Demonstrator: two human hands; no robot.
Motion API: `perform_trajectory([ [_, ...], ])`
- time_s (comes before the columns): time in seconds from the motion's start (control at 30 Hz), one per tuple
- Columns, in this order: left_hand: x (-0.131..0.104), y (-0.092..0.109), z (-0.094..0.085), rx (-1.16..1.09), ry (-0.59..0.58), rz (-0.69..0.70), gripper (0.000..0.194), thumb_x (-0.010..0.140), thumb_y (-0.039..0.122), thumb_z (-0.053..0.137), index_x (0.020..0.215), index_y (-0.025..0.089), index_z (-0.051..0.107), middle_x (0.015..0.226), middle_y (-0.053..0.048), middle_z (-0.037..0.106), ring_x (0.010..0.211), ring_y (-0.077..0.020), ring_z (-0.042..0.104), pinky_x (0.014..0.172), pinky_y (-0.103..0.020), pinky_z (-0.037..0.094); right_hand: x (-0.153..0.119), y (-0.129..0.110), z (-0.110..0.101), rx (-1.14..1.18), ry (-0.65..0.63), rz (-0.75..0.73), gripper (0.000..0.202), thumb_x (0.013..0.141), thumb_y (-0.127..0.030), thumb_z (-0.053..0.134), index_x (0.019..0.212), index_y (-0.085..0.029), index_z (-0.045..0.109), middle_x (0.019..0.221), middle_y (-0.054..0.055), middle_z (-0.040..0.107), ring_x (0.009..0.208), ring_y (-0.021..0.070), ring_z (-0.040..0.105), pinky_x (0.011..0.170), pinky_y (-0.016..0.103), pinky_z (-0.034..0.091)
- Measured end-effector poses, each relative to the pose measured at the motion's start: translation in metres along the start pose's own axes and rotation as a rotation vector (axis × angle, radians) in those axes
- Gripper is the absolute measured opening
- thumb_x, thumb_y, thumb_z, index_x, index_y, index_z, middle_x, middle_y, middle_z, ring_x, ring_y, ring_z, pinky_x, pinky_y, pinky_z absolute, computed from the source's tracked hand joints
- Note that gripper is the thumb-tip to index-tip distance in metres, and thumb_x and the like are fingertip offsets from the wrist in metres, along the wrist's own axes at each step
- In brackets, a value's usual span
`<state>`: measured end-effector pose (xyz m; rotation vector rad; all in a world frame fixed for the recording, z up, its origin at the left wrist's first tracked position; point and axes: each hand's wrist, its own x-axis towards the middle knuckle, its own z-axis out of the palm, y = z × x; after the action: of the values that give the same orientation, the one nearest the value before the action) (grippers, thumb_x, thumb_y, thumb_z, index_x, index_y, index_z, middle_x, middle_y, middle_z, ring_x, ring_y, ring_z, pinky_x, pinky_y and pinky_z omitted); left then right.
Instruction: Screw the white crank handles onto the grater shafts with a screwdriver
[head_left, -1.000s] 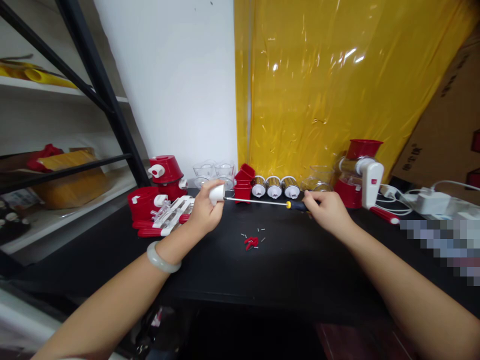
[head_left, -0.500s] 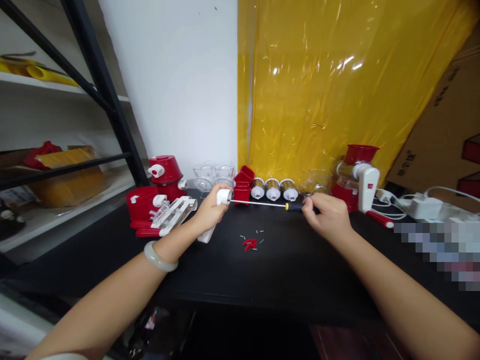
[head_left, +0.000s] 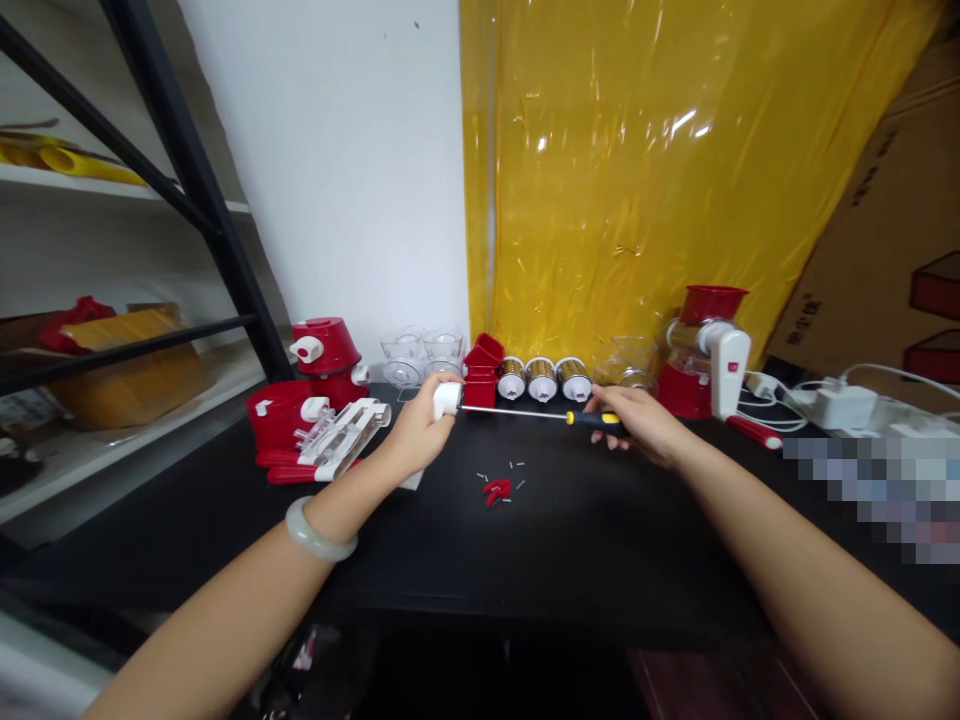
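Observation:
My left hand (head_left: 421, 428) is wrapped round a white plastic part (head_left: 447, 399), whose lower end shows under the palm. In my right hand (head_left: 634, 420) is a screwdriver (head_left: 598, 421) with a black and yellow handle; fingers and thumb are on the handle's end. Its long shaft lies level and points left, the tip at the open end of the white part. Small red pieces (head_left: 497, 490) and several tiny screws (head_left: 520, 484) lie on the black table (head_left: 570, 540) below the shaft.
Red housings (head_left: 281, 418) and white parts (head_left: 349, 438) stand at left. Behind are clear cups (head_left: 422, 355), a red part (head_left: 484, 372) and three metal drums (head_left: 541, 380). At right are an assembled red and white grinder (head_left: 705, 350) and a white adapter (head_left: 846, 405) with cables.
My right hand's fingers have loosened and spread along the handle, showing more of its yellow and black grip. The view has shifted slightly. My left hand still holds the white part.

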<state>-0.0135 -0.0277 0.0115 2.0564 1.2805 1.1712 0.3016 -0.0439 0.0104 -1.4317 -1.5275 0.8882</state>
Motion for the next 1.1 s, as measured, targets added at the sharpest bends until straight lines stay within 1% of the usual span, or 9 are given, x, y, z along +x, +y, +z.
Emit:
perform_trajectory([
  [0.07, -0.003, 0.004, 0.000, 0.099, 0.016, 0.046, 0.049, 0.073, 0.011, 0.048, 0.121, 0.024, 0.047, 0.065, 0.005, 0.053, 0.053, -0.0136, 0.054, 0.054, -0.023, 0.042, 0.002, 0.004, 0.001, -0.094, -0.089, 0.115, 0.052, 0.088, -0.058, 0.040, 0.062, -0.017, 0.060, 0.046, 0.005, 0.058, 0.033, 0.0113, 0.041, 0.036, 0.025, 0.027],
  [0.17, -0.005, 0.006, -0.001, 0.149, 0.015, 0.064, 0.047, 0.073, 0.011, 0.047, 0.118, 0.023, 0.048, 0.066, 0.005, 0.054, 0.056, -0.0141, 0.054, 0.056, -0.024, 0.040, 0.001, 0.005, 0.002, -0.303, -0.026, 0.060, 0.057, 0.090, -0.053, 0.038, 0.050, -0.017, 0.057, 0.038, 0.003, 0.050, 0.031, 0.0103, 0.038, 0.040, 0.025, 0.029],
  [0.33, -0.001, 0.003, -0.004, 0.136, 0.001, 0.009, 0.047, 0.072, 0.011, 0.045, 0.116, 0.024, 0.048, 0.064, 0.006, 0.052, 0.054, -0.0132, 0.052, 0.054, -0.023, 0.038, -0.005, 0.000, 0.007, -0.497, 0.142, -0.150, 0.053, 0.090, -0.043, 0.037, 0.047, -0.019, 0.055, 0.042, 0.003, 0.054, 0.045, 0.0144, 0.052, 0.053, 0.026, 0.036],
  [0.53, 0.003, -0.003, -0.006, 0.073, -0.009, -0.035, 0.048, 0.069, 0.011, 0.045, 0.115, 0.026, 0.048, 0.066, 0.006, 0.052, 0.050, -0.0118, 0.050, 0.052, -0.023, 0.040, -0.012, -0.002, 0.012, -0.648, 0.368, -0.436, 0.047, 0.089, -0.037, 0.038, 0.046, -0.020, 0.043, 0.042, 0.002, 0.049, 0.044, 0.0136, 0.046, 0.052, 0.028, 0.029],
  [0.73, 0.004, -0.003, -0.004, -0.098, -0.074, -0.209, 0.054, 0.063, 0.008, 0.046, 0.114, 0.026, 0.047, 0.059, 0.007, 0.046, 0.042, -0.0108, 0.046, 0.040, -0.019, 0.036, -0.021, -0.003, 0.014, -0.830, 0.590, -0.803, 0.040, 0.090, -0.028, 0.041, 0.052, -0.019, 0.049, 0.050, 0.002, 0.054, 0.048, 0.0129, 0.049, 0.054, 0.027, 0.032],
  [0.83, 0.005, -0.003, -0.001, -0.209, -0.123, -0.260, 0.056, 0.059, 0.006, 0.046, 0.111, 0.026, 0.045, 0.060, 0.007, 0.045, 0.042, -0.0097, 0.043, 0.038, -0.017, 0.034, -0.027, -0.005, 0.012, -0.918, 0.650, -0.927, 0.036, 0.088, -0.027, 0.045, 0.053, -0.020, 0.049, 0.050, 0.002, 0.052, 0.048, 0.0128, 0.047, 0.052, 0.027, 0.030],
  [0.97, 0.005, -0.003, 0.005, -0.296, -0.152, -0.333, 0.057, 0.056, 0.005, 0.046, 0.109, 0.026, 0.045, 0.061, 0.007, 0.046, 0.040, -0.0085, 0.042, 0.036, -0.016, 0.032, -0.027, -0.010, 0.008, -0.824, 0.624, -0.863, 0.032, 0.086, -0.030, 0.049, 0.055, -0.021, 0.051, 0.053, 0.003, 0.055, 0.052, 0.0142, 0.050, 0.054, 0.028, 0.034],
  [1.03, 0.005, -0.005, 0.009, -0.271, -0.140, -0.335, 0.057, 0.057, 0.005, 0.046, 0.110, 0.026, 0.045, 0.059, 0.007, 0.045, 0.040, -0.0084, 0.042, 0.036, -0.015, 0.033, -0.022, -0.011, 0.005, -0.661, 0.559, -0.704, 0.029, 0.084, -0.034, 0.050, 0.059, -0.020, 0.054, 0.058, 0.005, 0.061, 0.056, 0.0154, 0.055, 0.057, 0.028, 0.038],
  [1.1, 0.005, -0.007, 0.012, -0.214, -0.100, -0.292, 0.056, 0.060, 0.007, 0.048, 0.113, 0.027, 0.045, 0.057, 0.008, 0.045, 0.041, -0.0093, 0.045, 0.037, -0.016, 0.037, -0.016, -0.011, 0.002, -0.461, 0.366, -0.448, 0.028, 0.082, -0.040, 0.053, 0.063, -0.020, 0.056, 0.060, 0.004, 0.063, 0.053, 0.0149, 0.056, 0.054, 0.026, 0.040],
])
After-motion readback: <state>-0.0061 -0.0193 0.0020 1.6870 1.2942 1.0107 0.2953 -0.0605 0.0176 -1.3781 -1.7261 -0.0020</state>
